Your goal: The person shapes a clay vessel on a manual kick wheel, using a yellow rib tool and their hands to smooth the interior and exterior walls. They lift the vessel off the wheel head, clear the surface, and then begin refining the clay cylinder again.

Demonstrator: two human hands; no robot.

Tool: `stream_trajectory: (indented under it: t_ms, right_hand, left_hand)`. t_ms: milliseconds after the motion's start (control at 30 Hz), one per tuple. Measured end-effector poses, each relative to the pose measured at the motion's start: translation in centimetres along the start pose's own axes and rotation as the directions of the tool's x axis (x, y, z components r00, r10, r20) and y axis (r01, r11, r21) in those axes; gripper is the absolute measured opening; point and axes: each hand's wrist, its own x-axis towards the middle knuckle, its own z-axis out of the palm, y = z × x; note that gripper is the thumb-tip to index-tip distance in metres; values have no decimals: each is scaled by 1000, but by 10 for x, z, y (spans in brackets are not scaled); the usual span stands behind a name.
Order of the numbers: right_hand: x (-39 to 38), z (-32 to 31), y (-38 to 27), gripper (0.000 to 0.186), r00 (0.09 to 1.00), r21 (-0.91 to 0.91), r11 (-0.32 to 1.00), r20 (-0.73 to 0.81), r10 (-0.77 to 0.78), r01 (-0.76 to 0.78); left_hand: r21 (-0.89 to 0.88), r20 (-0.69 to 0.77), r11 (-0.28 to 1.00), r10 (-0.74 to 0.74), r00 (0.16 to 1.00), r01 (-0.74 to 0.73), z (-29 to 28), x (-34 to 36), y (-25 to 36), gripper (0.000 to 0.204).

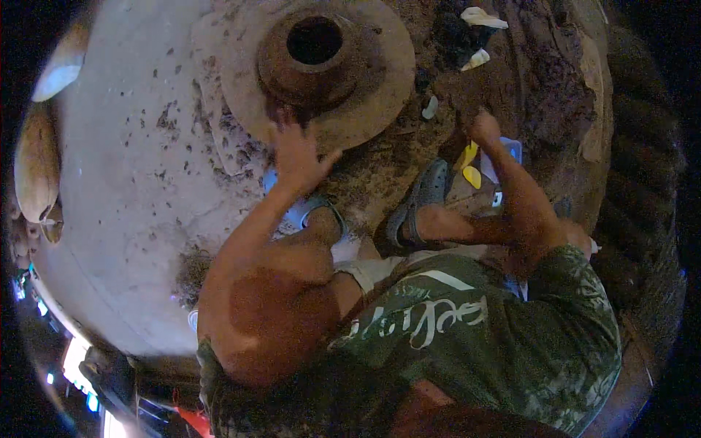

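A brown clay pot (314, 86) with a round dark mouth stands on a broad round disc (391, 80), which looks like a potter's wheel. My left hand (298, 157) is spread over the near edge of the disc, its fingertips close to the foot of the pot. Whether they touch the clay, I cannot tell. Over to the right, my right hand (485, 130) is closed beside a yellow, flat, rounded tool (472, 177) and a pale blue-white container (491, 169). What it grips is too blurred to make out.
Wet dark clay (558, 91) covers the ground at right. White scraps (483, 18) and a pale oval piece (429, 108) lie right of the disc. My clog-shod feet (429, 191) are just below it. A long tan rounded object (38, 168) lies at far left.
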Motion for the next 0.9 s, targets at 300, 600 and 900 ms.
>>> stream_trajectory:
  t_ms: [300,600,900]
  right_hand:
    - [-20,-44,-164,41,894,743,542,-171,-414,393]
    - [-30,-16,-249,52,814,311,761,-341,-470,570]
    - [-39,-51,-274,40,717,50,768,-401,-570,638]
  left_hand:
    - [-320,-354,946,-71,933,-49,6,34,-49,106]
    - [-130,-170,991,-3,985,-20,-14,71,-95,129]
    - [-92,-211,981,-186,960,170,-2,49,-48,128]
